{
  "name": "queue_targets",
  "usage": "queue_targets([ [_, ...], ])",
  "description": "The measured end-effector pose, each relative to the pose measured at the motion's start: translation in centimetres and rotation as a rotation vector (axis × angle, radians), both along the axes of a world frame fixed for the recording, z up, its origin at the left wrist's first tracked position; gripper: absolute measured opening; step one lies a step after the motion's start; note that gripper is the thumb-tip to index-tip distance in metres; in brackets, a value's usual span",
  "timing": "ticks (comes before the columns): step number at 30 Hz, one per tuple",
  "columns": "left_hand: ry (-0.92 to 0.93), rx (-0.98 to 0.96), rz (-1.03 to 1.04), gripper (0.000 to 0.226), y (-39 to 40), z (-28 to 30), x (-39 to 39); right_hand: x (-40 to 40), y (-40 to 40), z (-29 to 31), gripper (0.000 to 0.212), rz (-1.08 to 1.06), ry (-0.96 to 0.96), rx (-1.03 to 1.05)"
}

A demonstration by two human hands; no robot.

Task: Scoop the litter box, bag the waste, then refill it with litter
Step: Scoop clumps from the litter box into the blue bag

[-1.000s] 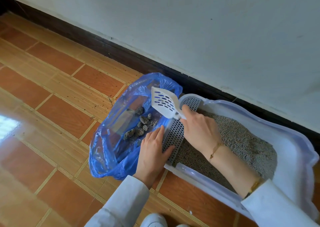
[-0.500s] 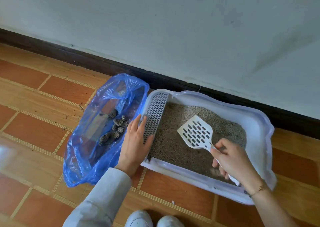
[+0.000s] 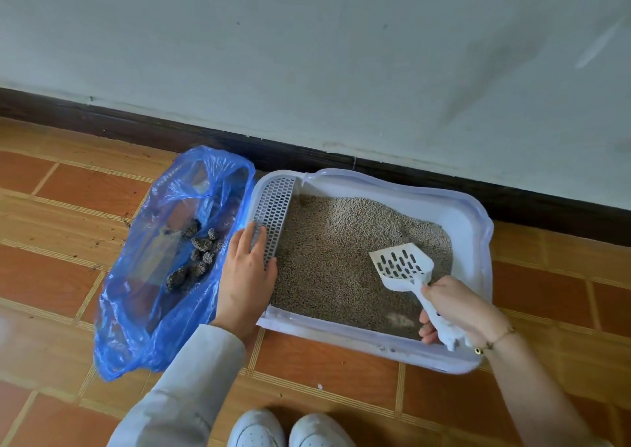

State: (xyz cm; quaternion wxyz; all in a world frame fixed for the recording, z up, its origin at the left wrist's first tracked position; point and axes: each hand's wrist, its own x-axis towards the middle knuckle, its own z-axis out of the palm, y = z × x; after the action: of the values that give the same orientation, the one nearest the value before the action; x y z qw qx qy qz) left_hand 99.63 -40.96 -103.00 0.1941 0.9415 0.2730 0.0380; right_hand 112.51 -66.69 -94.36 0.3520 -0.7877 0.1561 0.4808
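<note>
Scoop (image 3: pixel 401 263) no longer over bag (image 3: pixel 164 258); right hand (image 3: pixel 459 310) now holds it at litter box's (image 3: pixel 474 228) right end.

one litter box (image 3: pixel 474 221) is seen, with one perforated grate (image 3: pixel 275 217) set at its left end; one slotted scoop (image 3: pixel 401 265) and one blue bag (image 3: pixel 136 310) are counted. roughly eight dark clumps (image 3: pixel 199 253) are made out in the bag; two hands and two white shoes (image 3: pixel 290 429) are shown.

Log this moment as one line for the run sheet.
phase: scooping | right hand: holds scoop over litter | left hand: on litter box grate edge | blue bag: open, clumps inside
</note>
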Motion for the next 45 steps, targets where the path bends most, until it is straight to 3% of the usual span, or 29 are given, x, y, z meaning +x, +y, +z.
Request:
queue_targets([
  [8,-0.034,0.001,0.003,0.055,-0.2,-0.2,-0.2,1.1,-1.1,0.1,0.021,0.195,0.032,-0.14],
  [13,-0.038,-0.006,-0.001,0.055,-0.1,-0.1,-0.2,1.1,0.6,-0.7,0.026,0.026,0.065,-0.126],
  [23,-0.051,-0.012,-0.017,0.055,0.2,-0.3,-0.5,1.0,0.7,-5.4,0.022,0.054,-0.434,-0.028],
  [32,-0.056,-0.002,-0.026,0.056,0.3,-0.4,-0.7,-0.2,-0.2,-3.1,0.015,-0.028,-0.429,0.15],
  [40,-0.06,-0.01,-0.046,0.054,0.9,-0.5,-0.8,-1.3,0.0,-1.3,0.018,0.022,-0.459,0.33],
  [45,-0.065,-0.012,-0.056,0.053,1.2,0.0,-0.7,-1.4,0.4,-1.3,0.018,0.095,-0.539,0.335],
])
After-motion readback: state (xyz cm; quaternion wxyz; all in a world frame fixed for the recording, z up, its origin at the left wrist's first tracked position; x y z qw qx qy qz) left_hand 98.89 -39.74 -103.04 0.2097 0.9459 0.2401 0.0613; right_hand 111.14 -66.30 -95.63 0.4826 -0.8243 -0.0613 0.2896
